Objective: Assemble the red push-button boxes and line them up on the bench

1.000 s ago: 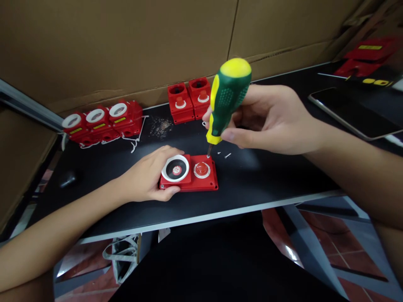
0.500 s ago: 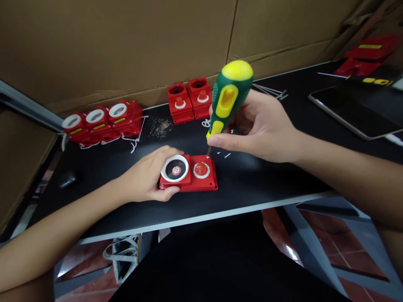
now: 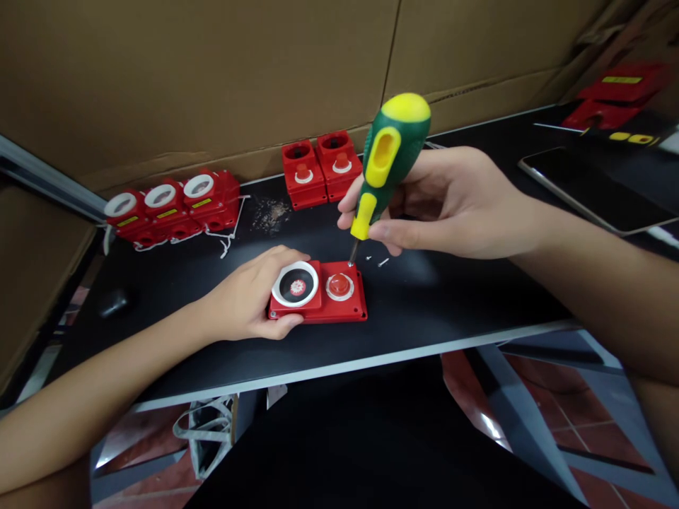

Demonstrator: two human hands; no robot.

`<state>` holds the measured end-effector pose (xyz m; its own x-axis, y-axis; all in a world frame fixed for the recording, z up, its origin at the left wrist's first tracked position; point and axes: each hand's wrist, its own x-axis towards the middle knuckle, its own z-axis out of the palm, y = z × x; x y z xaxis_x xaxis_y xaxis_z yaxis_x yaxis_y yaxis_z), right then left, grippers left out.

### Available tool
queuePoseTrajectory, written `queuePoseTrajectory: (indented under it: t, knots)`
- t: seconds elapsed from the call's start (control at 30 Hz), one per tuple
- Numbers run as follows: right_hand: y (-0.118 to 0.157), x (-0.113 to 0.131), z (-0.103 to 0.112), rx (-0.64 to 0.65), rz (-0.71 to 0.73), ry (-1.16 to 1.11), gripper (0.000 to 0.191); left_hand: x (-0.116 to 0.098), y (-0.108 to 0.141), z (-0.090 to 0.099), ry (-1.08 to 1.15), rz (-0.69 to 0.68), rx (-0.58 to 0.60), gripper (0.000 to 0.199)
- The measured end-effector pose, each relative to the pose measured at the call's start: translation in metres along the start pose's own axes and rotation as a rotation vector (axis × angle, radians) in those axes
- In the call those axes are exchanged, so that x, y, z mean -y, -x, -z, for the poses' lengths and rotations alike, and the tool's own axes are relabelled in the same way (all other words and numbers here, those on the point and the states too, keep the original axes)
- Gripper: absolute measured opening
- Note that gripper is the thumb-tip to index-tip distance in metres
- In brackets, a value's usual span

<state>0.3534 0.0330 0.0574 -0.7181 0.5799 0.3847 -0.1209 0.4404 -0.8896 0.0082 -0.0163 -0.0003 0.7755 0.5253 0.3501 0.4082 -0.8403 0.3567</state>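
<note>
Watching through the head camera, I have the right grip (image 3: 450, 201) clamped round the green-and-yellow screwdriver (image 3: 395, 155), its shaft slightly tilted and its tip down at a screw (image 3: 351, 264) in the far right corner of the red sounder-beacon unit (image 3: 322, 305). That unit lies flat on the black table (image 3: 450, 304), near the front edge, with my left grip (image 3: 254, 293) clamped on its left end, thumb along the near side, just beside the white-rimmed horn (image 3: 296, 284). Right of the horn sits a red dome light (image 3: 340, 284). Loose screws (image 3: 383, 261) lie just beyond the unit; further back I make out two red units (image 3: 306, 191) side by side, three white-ringed units (image 3: 168, 212) to the left, and a smartphone (image 3: 599, 191) well off to the right
</note>
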Motion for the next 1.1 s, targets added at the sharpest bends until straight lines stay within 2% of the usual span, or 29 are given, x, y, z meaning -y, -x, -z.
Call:
queuePoseTrajectory:
  t: [0.2,0.37,0.47,0.57,0.7,0.8,0.93,1.1]
  knots:
    - [-0.002,-0.006,-0.001,-0.089,-0.045,0.048,0.047,0.001,0.002,0.000,-0.007,0.048,0.024,0.071]
    - [-0.004,-0.012,-0.005,-0.134,-0.031,0.064,0.056,0.002,0.002,-0.001,-0.016,0.028,0.017,0.069]
    - [-0.004,-0.012,-0.005,-0.136,-0.039,0.093,0.056,0.002,0.002,0.000,-0.019,0.013,0.007,0.069]
    - [-0.001,-0.004,-0.001,-0.085,-0.033,0.067,0.052,0.001,0.001,0.000,-0.011,0.038,0.021,0.069]
    - [0.002,0.012,0.005,0.023,-0.053,0.034,0.038,0.000,0.001,0.000,0.010,0.041,0.016,0.071]
    - [0.001,0.018,0.005,0.058,-0.041,0.017,0.031,0.000,0.000,0.000,0.016,0.033,0.012,0.071]
    - [0.000,0.014,0.003,0.019,-0.052,0.031,0.031,0.000,0.000,0.001,0.010,0.030,0.015,0.070]
    - [0.000,0.004,0.001,-0.068,-0.054,0.041,0.044,-0.001,0.000,0.000,-0.020,0.017,0.016,0.069]
